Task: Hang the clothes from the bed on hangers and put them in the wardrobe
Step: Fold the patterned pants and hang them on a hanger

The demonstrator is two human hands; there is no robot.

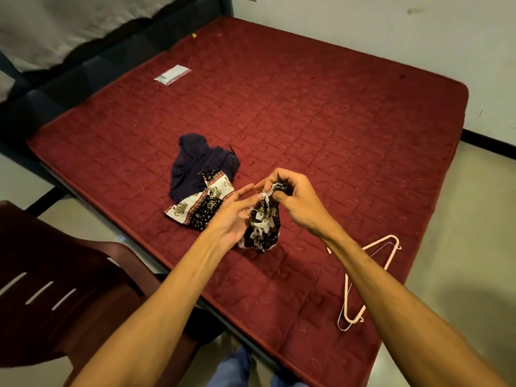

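Pinching the bunched top of the patterned garment (264, 230) in my right grip (296, 199), its lower end on the bed (349, 129), I hold my left grip (234, 219) wide beside it, probably to spread an opening for the pink hanger (372, 262) lying near right.

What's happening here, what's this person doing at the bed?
A person stands at a bed, sorting clothes to hang up. The right hand pinches the bunched top of a patterned garment, lifting it off the mattress, while the left hand is open beside it. A navy garment lies crumpled further back, with more patterned cloth against it. A pink hanger lies on the bed near the right forearm, with nothing on it yet.
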